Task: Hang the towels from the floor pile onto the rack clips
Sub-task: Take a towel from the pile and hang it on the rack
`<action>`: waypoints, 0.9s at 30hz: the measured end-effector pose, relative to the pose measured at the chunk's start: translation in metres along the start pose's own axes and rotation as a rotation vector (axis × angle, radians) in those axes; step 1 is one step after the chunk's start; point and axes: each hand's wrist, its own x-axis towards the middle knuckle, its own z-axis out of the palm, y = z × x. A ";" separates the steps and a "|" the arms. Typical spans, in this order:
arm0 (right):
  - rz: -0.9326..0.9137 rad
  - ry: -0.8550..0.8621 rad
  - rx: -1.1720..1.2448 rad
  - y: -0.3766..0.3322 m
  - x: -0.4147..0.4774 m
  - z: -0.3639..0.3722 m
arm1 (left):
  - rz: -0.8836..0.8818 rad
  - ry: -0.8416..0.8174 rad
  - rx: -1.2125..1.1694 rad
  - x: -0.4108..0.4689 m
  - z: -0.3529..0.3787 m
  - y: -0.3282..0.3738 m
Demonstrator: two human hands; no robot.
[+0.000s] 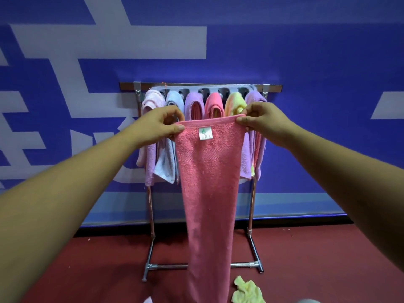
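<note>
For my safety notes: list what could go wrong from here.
The pink towel, pinched at its top corners by the left hand and right hand, could slip. Its long tail may drag on the floor near the yellow towel. The rack looks full; a free clip may be hard to find.

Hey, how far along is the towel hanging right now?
Done: six towels already hang on the rack. In hand: the left hand and right hand pinch the top corners of a pink towel, held up before the rack. Left: clipping it, plus at least the yellow towel on the floor.
</note>
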 end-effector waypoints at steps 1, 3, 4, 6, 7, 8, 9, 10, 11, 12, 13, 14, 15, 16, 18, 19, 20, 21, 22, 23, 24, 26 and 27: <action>0.001 -0.002 0.000 0.001 0.000 -0.001 | -0.005 -0.045 -0.043 -0.003 -0.001 0.002; 0.003 0.003 -0.028 0.005 0.002 -0.001 | -0.021 -0.142 -0.068 -0.007 -0.002 0.006; 0.007 0.011 -0.055 0.007 0.003 -0.001 | -0.021 -0.183 -0.041 -0.009 -0.001 0.010; 0.015 0.019 -0.131 0.007 0.004 0.001 | 0.002 -0.266 0.020 -0.011 0.003 0.021; 0.021 0.019 -0.163 0.007 0.004 0.003 | 0.010 -0.306 0.044 -0.012 0.005 0.027; 0.032 0.020 -0.177 0.006 0.004 0.005 | 0.015 -0.348 0.064 -0.013 0.006 0.033; 0.036 0.029 -0.185 0.005 0.003 0.006 | 0.024 -0.396 0.087 -0.015 0.008 0.038; 0.038 0.049 -0.188 0.006 0.003 0.007 | 0.039 -0.444 0.124 -0.017 0.010 0.043; 0.040 0.072 -0.189 0.007 0.003 0.007 | 0.067 -0.474 0.185 -0.019 0.013 0.046; 0.048 0.092 -0.176 0.009 0.003 0.007 | 0.103 -0.473 0.266 -0.019 0.017 0.048; 0.065 0.097 -0.154 0.010 0.002 0.006 | 0.142 -0.438 0.347 -0.020 0.020 0.049; 0.083 0.089 -0.130 0.012 0.002 0.005 | 0.178 -0.374 0.411 -0.020 0.023 0.049; 0.102 0.077 -0.112 0.014 0.002 0.004 | 0.215 -0.305 0.455 -0.019 0.026 0.049; 0.115 0.068 -0.100 0.016 0.002 0.004 | 0.246 -0.249 0.478 -0.018 0.027 0.048; 0.118 0.065 -0.082 0.016 0.000 0.006 | 0.281 -0.204 0.478 -0.017 0.028 0.047; 0.119 0.066 -0.071 0.015 0.000 0.007 | 0.304 -0.208 0.479 -0.016 0.028 0.047; 0.124 0.065 -0.055 0.015 0.001 0.008 | 0.341 -0.208 0.492 -0.016 0.029 0.047; 0.128 0.059 -0.037 0.014 0.002 0.009 | 0.382 -0.206 0.506 -0.016 0.030 0.048; 0.130 0.045 -0.023 0.013 0.002 0.010 | 0.414 -0.214 0.506 -0.017 0.031 0.051; 0.125 0.026 -0.014 0.010 0.002 0.012 | 0.424 -0.248 0.483 -0.018 0.033 0.055; 0.119 0.008 -0.006 0.008 0.002 0.013 | 0.412 -0.303 0.442 -0.020 0.034 0.061; 0.104 -0.020 0.015 0.004 0.000 0.018 | 0.330 -0.397 0.342 -0.022 0.037 0.070; 0.097 -0.029 0.026 0.001 -0.001 0.020 | 0.289 -0.406 0.322 -0.023 0.038 0.072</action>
